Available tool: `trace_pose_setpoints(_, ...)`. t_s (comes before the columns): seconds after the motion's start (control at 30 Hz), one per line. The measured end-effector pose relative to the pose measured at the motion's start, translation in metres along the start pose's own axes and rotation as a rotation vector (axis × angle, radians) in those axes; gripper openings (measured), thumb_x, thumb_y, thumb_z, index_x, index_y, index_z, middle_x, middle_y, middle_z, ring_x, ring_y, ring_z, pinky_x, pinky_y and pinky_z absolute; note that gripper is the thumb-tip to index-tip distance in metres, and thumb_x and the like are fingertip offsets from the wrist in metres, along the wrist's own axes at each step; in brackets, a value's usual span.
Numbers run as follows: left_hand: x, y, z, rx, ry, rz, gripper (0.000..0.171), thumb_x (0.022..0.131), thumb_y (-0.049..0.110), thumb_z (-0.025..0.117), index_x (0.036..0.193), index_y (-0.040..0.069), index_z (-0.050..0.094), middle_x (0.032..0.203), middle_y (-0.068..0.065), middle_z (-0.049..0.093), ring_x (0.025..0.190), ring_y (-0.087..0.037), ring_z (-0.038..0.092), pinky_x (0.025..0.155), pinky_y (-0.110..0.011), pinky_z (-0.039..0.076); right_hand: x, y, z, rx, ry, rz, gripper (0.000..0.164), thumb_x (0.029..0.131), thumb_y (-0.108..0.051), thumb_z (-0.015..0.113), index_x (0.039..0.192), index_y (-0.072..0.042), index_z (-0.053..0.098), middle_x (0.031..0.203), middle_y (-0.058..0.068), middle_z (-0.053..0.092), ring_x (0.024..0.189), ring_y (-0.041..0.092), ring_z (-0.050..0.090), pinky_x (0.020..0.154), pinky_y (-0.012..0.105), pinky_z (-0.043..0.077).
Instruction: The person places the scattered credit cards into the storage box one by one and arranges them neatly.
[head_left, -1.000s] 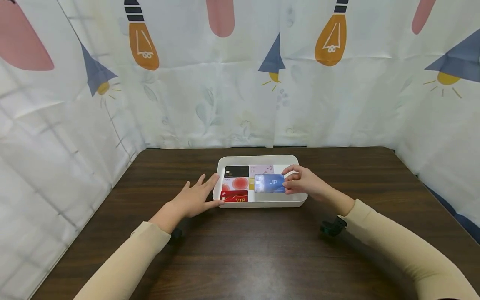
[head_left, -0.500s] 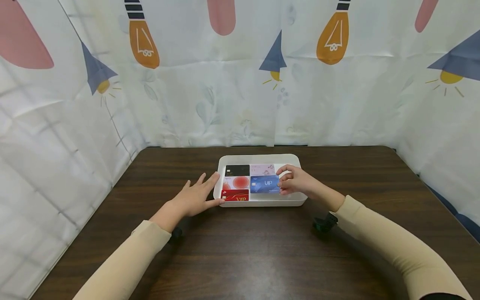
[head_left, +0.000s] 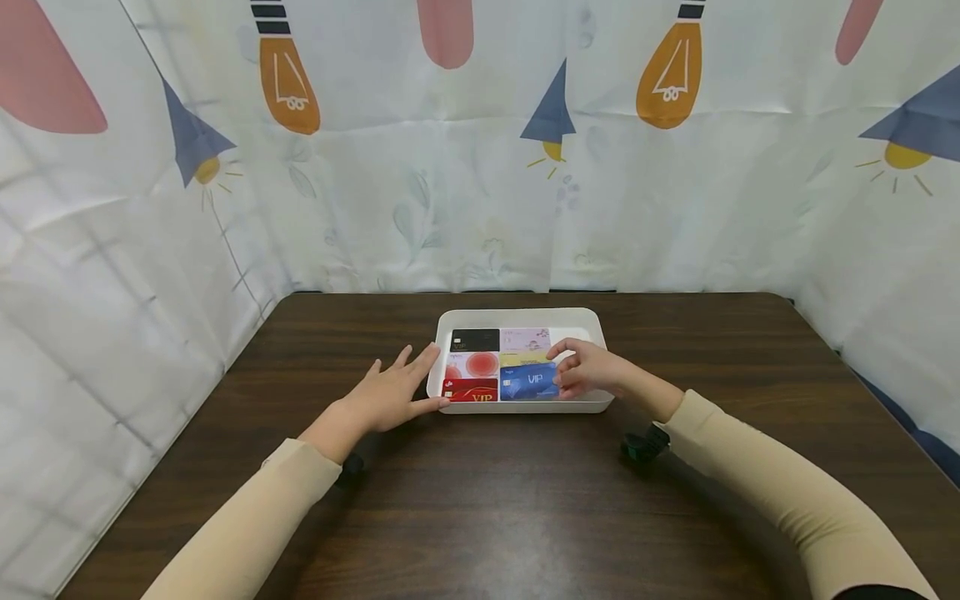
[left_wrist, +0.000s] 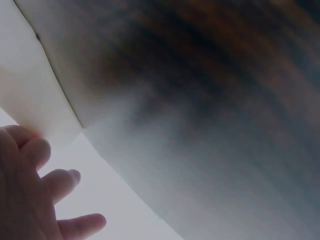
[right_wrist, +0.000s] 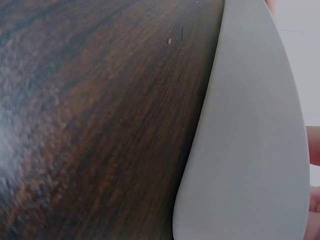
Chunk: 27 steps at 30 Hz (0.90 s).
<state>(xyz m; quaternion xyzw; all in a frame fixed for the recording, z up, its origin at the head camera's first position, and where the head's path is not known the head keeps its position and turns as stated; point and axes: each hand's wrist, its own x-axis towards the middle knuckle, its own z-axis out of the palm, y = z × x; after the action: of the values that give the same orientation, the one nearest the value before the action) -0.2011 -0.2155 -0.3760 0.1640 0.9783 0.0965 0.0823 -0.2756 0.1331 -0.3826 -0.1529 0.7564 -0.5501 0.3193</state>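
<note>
A white tray (head_left: 517, 407) holds several cards lying in two columns. On the left are a black card (head_left: 476, 339), a white card with a red circle (head_left: 474, 365) and a red VIP card (head_left: 470, 390). The right column has a pink flowered card (head_left: 525, 338), a yellow card (head_left: 523, 359) and a blue VIP card (head_left: 528, 383) that partly covers the yellow one. My right hand (head_left: 592, 368) pinches the blue card by its right edge. With fingers spread, my left hand (head_left: 390, 396) touches the tray's left side.
Under the tray is a dark brown wooden table (head_left: 480, 500). A white patterned curtain (head_left: 480, 208) hangs behind it and along both sides. The tray wall (right_wrist: 245, 130) stands close in the right wrist view.
The right hand has brought the blue VIP card left and then toward the tray's front, uncovering part of the yellow card. The left hand has stayed at the tray's side.
</note>
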Motion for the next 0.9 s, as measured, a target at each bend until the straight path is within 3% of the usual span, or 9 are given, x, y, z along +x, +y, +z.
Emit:
trace_pose_setpoints(0.33, -0.0006, 0.0002, -0.0007, -0.002, 0.002, 0.005, 0.098, 0.096, 0.066, 0.056, 0.166, 0.011, 0.015, 0.168, -0.012, 0.024, 0.154, -0.041, 0.016, 0.114, -0.075, 0.013, 0.0003, 0.0015, 0.0046, -0.116, 0.006, 0.024, 0.038, 0.098, 0.002, 0.064, 0.13, 0.004, 0.046, 0.088, 0.009, 0.058, 0.069, 0.014, 0.064, 0.065, 0.023, 0.057)
trace_pose_setpoints(0.57, 0.0002, -0.0005, 0.0009, -0.003, -0.003, 0.001, 0.098, 0.096, 0.068, 0.055, 0.166, 0.012, 0.014, 0.168, -0.011, 0.023, 0.154, -0.041, 0.015, 0.114, -0.074, 0.012, -0.0004, 0.0033, 0.0052, -0.289, -0.027, -0.063, 0.05, 0.084, 0.008, 0.071, 0.128, 0.005, 0.045, 0.089, 0.009, 0.055, 0.061, 0.014, 0.05, 0.055, 0.023, 0.043)
trace_pose_setpoints(0.9, -0.0004, -0.001, 0.0009, -0.012, -0.003, 0.001, 0.098, 0.096, 0.067, 0.055, 0.166, 0.012, 0.014, 0.168, -0.012, 0.023, 0.154, -0.041, 0.015, 0.114, -0.074, 0.012, -0.0033, -0.0015, 0.0078, -0.482, -0.002, -0.096, 0.045, 0.085, 0.009, 0.072, 0.123, 0.005, 0.05, 0.09, 0.01, 0.054, 0.06, 0.014, 0.046, 0.058, 0.024, 0.042)
